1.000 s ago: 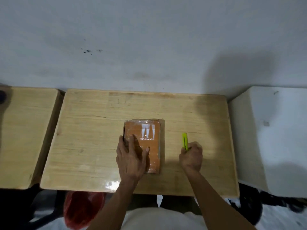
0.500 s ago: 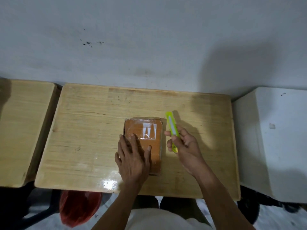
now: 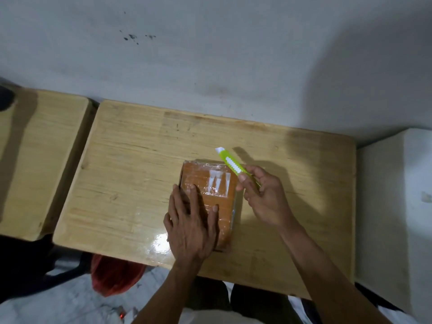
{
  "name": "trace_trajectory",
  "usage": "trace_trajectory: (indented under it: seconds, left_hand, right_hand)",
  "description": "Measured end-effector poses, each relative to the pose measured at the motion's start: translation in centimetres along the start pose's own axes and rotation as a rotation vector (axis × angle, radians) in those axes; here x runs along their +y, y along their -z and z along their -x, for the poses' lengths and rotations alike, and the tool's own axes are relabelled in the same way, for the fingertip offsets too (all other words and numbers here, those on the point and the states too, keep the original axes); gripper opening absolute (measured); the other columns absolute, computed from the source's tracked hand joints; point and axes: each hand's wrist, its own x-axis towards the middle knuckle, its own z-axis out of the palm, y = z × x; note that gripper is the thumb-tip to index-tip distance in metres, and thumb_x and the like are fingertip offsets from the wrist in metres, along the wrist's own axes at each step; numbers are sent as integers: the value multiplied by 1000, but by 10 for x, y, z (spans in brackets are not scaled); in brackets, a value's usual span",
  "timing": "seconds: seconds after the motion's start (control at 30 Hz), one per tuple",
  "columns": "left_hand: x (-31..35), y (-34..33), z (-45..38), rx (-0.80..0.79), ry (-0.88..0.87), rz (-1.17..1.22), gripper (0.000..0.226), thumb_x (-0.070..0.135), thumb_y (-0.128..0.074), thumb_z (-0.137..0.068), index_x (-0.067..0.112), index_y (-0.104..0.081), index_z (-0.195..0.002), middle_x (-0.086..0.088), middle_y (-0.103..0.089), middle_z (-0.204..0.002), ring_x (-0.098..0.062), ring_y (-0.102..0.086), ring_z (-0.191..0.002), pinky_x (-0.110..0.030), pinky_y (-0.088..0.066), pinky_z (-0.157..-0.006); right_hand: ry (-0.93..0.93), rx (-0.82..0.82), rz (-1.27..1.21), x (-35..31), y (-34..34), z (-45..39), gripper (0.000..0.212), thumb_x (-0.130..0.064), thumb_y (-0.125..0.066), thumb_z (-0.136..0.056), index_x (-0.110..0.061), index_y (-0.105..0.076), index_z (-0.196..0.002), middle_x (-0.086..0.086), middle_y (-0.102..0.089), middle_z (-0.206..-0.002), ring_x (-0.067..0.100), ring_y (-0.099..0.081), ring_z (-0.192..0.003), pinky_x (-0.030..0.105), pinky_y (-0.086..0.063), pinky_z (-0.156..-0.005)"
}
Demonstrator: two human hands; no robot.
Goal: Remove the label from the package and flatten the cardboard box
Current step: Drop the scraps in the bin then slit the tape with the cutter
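Note:
An orange-brown cardboard package (image 3: 222,206) wrapped in clear tape lies flat near the middle of the wooden table (image 3: 131,178). A white label (image 3: 219,183) shows on its far right part. My left hand (image 3: 190,220) presses flat on the package's near left half, fingers spread. My right hand (image 3: 264,197) is shut on a lime-green utility knife (image 3: 230,163), held just right of the package. The knife's tip points up and to the far left, above the package's far right corner.
A second wooden table (image 3: 39,160) stands to the left across a narrow gap. A white block (image 3: 395,218) flanks the right side. A grey wall (image 3: 210,54) runs right behind the tables. A red plastic bag (image 3: 114,277) lies on the floor under the near edge.
My right hand picked the green knife up off the table and brought it left, up beside the package's far right corner. My left hand stayed flat on the package.

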Motion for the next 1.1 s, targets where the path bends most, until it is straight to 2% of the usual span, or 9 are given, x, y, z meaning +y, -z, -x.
trace_trajectory:
  seconds: [0.07, 0.2, 0.37, 0.47, 0.53, 0.6, 0.73, 0.93, 1.1]
  left_hand:
    - [-1, -2, 0, 5, 3, -1, 77, 64, -36, -95, 25, -20, -158, -16, -12, -166, -37, -23, -148, -54, -32, -111]
    - [-4, -4, 0, -2, 3, 13, 78, 65, -35, -94, 27, -15, -159, -14, -8, -167, -35, -20, -149, -53, -29, -113]
    - [-3, -4, 0, 1, 17, 6, 77, 66, -34, -95, 27, -18, -159, -13, -9, -167, -33, -20, -150, -52, -31, -113]
    - [-1, -3, 0, 19, 16, 6, 75, 63, -39, -95, 26, -23, -158, -14, -13, -166, -34, -23, -149, -51, -32, -111]
    - [-1, -4, 0, 26, 11, 6, 75, 62, -40, -95, 25, -24, -158, -14, -14, -166, -34, -23, -149, -51, -32, -110]
    - [-1, -5, 0, 28, 8, 7, 75, 63, -41, -95, 25, -23, -158, -14, -14, -166, -34, -23, -149, -51, -32, -111]
    - [-1, -5, 0, 25, 13, 9, 76, 63, -40, -95, 25, -24, -158, -14, -14, -166, -34, -23, -149, -52, -31, -111]
    - [-1, -4, 0, 24, 16, -2, 75, 64, -39, -95, 25, -24, -157, -14, -14, -166, -33, -22, -149, -51, -31, -111]
    - [-2, -5, 0, 28, 8, -1, 75, 64, -40, -95, 24, -25, -157, -15, -15, -166, -34, -24, -149, -51, -32, -111]
  right_hand:
    - [58, -9, 107, -4, 0, -9, 15, -27, -59, -96, -41, -63, -100, -6, -67, -66, 5, -57, -55, 25, -43, -57]
    - [122, -69, 283, -11, 2, -28, 19, -32, -60, -95, -24, -69, -110, -5, -67, -64, 5, -63, -64, 14, -45, -62]
    - [223, -202, 466, -21, 2, -54, 28, -34, -58, -97, -23, -67, -121, -18, -62, -65, 13, -66, -70, 25, -49, -72]
    - [308, -294, 540, -26, 3, -65, 30, -30, -56, -98, -26, -64, -127, -14, -73, -87, 8, -64, -75, 13, -44, -65]
    - [344, -346, 587, -28, 2, -71, 30, -31, -54, -99, -28, -64, -127, -4, -76, -98, 9, -66, -77, 17, -47, -65]
    - [375, -388, 632, -30, 0, -76, 29, -31, -52, -100, -28, -65, -125, -2, -75, -89, 13, -65, -69, 27, -48, -62]
    - [409, -430, 721, -32, -6, -82, 26, -29, -52, -100, -25, -65, -122, -1, -69, -75, 15, -58, -59, 30, -43, -56]
    - [437, -432, 773, -34, -8, -84, 31, -30, -54, -99, -21, -64, -127, 3, -73, -85, 14, -57, -63, 22, -35, -59]
    - [445, -444, 808, -35, -11, -83, 28, -30, -52, -100, -21, -64, -124, -5, -61, -73, 2, -45, -53, 17, -27, -52]
